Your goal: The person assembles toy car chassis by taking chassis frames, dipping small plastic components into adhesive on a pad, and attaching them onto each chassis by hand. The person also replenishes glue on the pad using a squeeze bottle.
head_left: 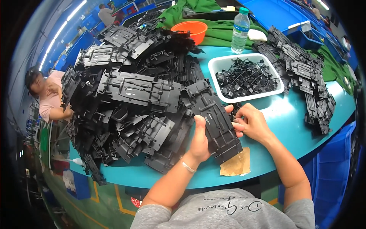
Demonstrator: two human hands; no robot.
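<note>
A long black moulded plastic plate with ribs and holes is tilted in front of me. My left hand is wrapped round it, thumb along the near-left edge and fingertips showing past the right edge. At that right edge my right hand is closed in a pinch, with a small dark part at its fingertips, mostly hidden by the fingers. Just beyond, a white tub holds many small black plastic parts. To the left rises a big heap of similar black plates.
More black plates lie in a row at the right of the teal table. Brown paper lies near the front edge. A water bottle, an orange bowl and green cloth are behind. Another person is at left.
</note>
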